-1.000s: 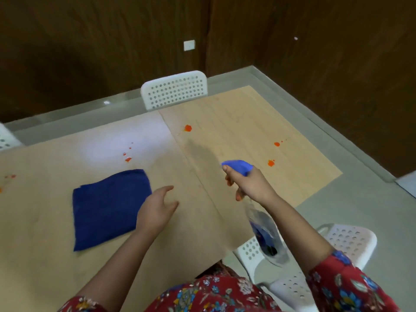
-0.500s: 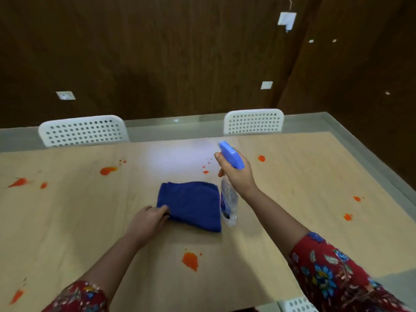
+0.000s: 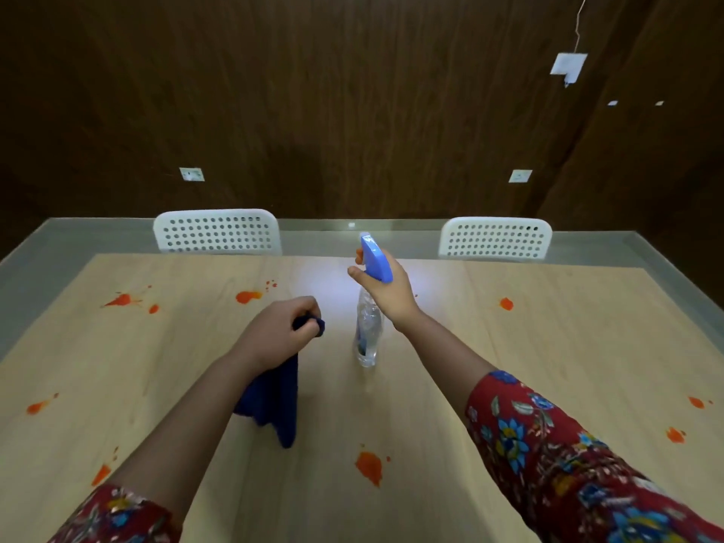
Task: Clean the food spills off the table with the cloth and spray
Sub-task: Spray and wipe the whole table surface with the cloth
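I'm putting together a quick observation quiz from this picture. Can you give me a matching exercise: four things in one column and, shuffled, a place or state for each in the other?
Things
1. blue cloth
2. spray bottle
3. white chair on the left
4. large orange spill

Places or states
A. beyond the far edge of the table
B. gripped at its blue trigger head by the right hand
C. on the tabletop between the two forearms
D. bunched in the left hand, hanging below it

Pairs: 1-D, 2-B, 3-A, 4-C
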